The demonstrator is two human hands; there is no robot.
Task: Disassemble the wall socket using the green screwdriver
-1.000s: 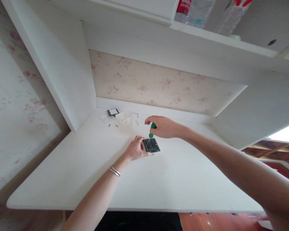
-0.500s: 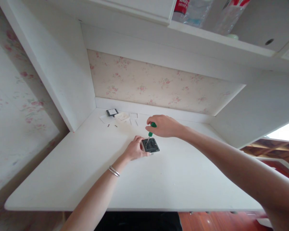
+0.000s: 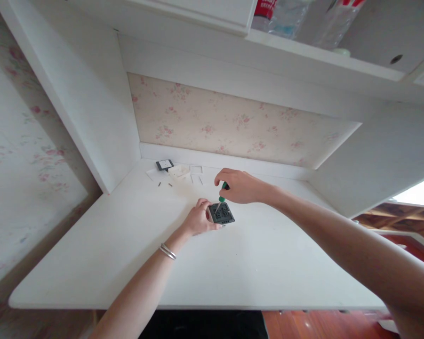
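A dark square wall socket (image 3: 225, 214) in a white box rests on the white desk, its socket face turned up. My left hand (image 3: 198, 219) grips it from the left, thumb at the near side and fingers at the far corner. Above it, my right hand (image 3: 240, 185) holds a green-handled screwdriver (image 3: 222, 198). The screwdriver slants down, and its tip meets the left part of the socket's face. Whatever lies right under the tip is too small to make out.
At the desk's back left lie another dark square piece (image 3: 164, 165), a white box (image 3: 180, 171), a thin white frame (image 3: 196, 169), narrow strips and two screws (image 3: 170, 185). Overhead is a shelf (image 3: 321, 55) with bottles. A side panel (image 3: 74, 94) stands at the left.
The fingers of my right hand have shifted slightly on the screwdriver handle, the thumb moving a little to the right. My left hand and the socket stay in nearly the same place.
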